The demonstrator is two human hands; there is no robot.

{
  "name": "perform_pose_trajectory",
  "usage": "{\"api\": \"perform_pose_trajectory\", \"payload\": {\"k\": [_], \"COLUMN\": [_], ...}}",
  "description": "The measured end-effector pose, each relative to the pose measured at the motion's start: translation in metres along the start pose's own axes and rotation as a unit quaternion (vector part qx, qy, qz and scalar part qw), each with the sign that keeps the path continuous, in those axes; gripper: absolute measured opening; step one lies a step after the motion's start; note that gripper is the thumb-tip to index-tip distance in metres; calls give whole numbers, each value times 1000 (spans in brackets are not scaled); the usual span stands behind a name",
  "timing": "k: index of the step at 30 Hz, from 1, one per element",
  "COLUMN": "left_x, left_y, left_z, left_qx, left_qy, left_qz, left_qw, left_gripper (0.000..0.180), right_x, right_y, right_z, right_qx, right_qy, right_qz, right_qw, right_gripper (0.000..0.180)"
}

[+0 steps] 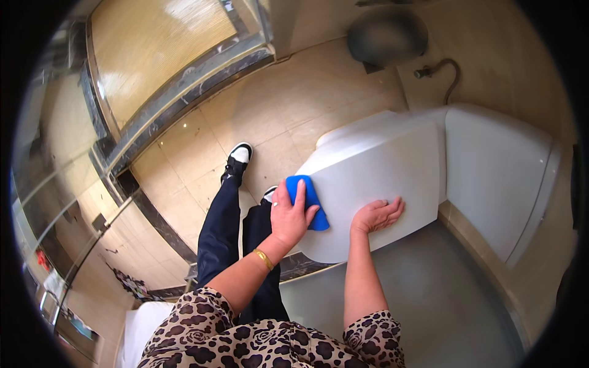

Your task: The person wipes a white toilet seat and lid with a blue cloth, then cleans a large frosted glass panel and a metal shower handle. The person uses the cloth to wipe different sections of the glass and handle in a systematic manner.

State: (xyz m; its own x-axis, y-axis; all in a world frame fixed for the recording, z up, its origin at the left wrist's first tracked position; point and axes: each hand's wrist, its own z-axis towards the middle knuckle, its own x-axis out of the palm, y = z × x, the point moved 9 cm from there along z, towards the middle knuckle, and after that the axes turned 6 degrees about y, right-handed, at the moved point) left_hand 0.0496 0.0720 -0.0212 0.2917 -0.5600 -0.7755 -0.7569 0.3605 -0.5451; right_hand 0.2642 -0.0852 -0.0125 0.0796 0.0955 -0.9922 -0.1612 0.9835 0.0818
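A white toilet lid (380,178) lies lowered in front of me, with the white toilet tank (497,172) behind it on the right. My left hand (290,214) grips a blue sponge (314,205) against the lid's left front edge. A gold bracelet circles that wrist. Farther right, my right hand (377,214) rests on the lid with no object in it. Its fingers extend close together across the white surface.
A dark round bin (388,37) stands at the far wall, near a hose and valve (438,72). Dark stone sills (190,86) edge the tiled floor (257,116) at left. Glass and metal bars (86,251) lie further left. A grey floor (405,300) spreads nearest me.
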Motion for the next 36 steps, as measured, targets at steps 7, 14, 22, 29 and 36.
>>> {"api": "perform_pose_trajectory", "payload": {"k": [7,14,22,29,36], "left_x": [41,68,-12,-16,37], "left_y": [18,15,16,9,16], "left_z": [-73,-116,6,11,-81], "left_qx": [-117,-186,-94,-67,-165], "left_qy": [-41,-23,-55,-88,-91], "left_qz": [-105,-174,-82,-45,-119], "left_qw": [987,967,991,993,975], "left_gripper": [96,93,66,71,94], "right_x": [0,1,-2,-1,-2], "right_y": [3,1,4,3,9], "right_z": [-1,-3,-6,-8,-8], "right_qx": [-14,-8,-15,-14,-24], "right_qy": [-8,-13,-28,-35,-21], "right_qz": [-15,-28,-5,4,18], "right_qw": [1000,999,999,999,999], "right_gripper": [42,42,42,42,42]}}
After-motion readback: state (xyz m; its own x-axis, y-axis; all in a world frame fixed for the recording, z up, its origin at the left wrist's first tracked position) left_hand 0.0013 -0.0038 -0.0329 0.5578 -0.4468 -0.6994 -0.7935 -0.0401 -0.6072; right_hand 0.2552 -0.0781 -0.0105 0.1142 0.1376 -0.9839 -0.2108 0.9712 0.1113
